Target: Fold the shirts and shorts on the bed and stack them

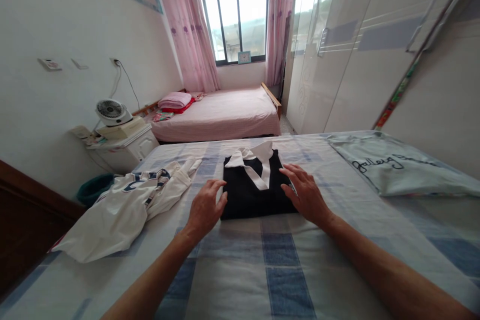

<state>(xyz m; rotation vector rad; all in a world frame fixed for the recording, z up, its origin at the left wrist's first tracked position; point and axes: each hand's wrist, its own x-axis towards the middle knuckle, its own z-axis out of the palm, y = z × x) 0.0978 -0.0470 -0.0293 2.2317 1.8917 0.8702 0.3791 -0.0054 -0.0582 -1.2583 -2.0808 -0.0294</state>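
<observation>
A black folded shirt with a white collar lies on the blue-and-white checked bed in front of me. My left hand rests open against the shirt's left edge, fingers stretched out. On the right edge sits my right hand, open too, with its fingers lying flat on the fabric. Neither hand grips anything.
A crumpled white garment with dark lettering lies on the bed to the left. A pale grey shirt with script print lies at the right. Beyond are a pink bed, a nightstand with a small fan, a green bin and wardrobe doors.
</observation>
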